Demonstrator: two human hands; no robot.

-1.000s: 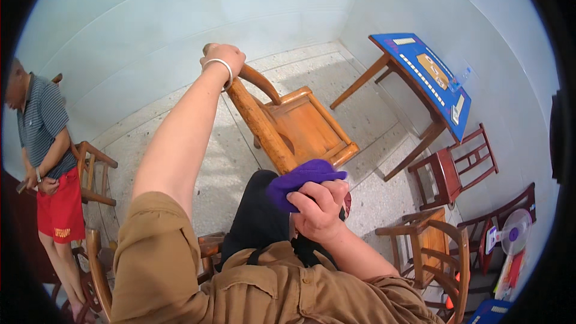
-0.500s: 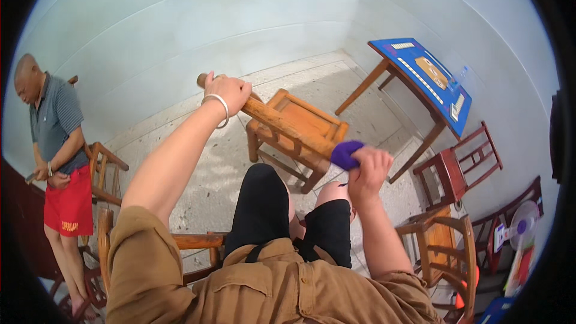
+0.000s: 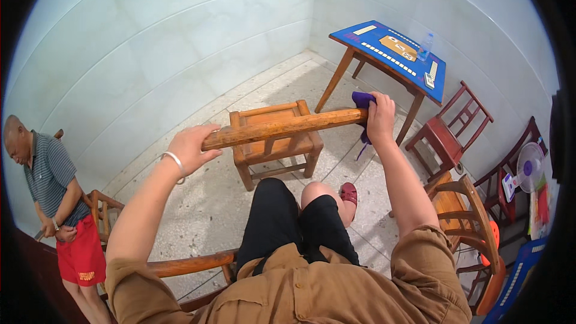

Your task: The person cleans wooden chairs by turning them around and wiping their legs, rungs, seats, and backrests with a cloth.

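Observation:
A wooden chair stands before me, its thick top rail running across from left to right. The left end of the rail is gripped by my left hand, thumb underneath, a pale bangle on the wrist. At the rail's right end, my right hand is closed around a purple cloth, which wraps the tip and hangs down below it. Part of the chair's seat shows beyond the rail.
A blue-topped table with rows of white tiles and a clear bottle stands at the far right. Beside it are a dark red chair, a wooden chair and a fan. Someone in red shorts stands left.
My left hand has moved down and left, and my right hand up and right with the cloth. The rail now lies nearly level. My view has shifted, and a red shoe shows.

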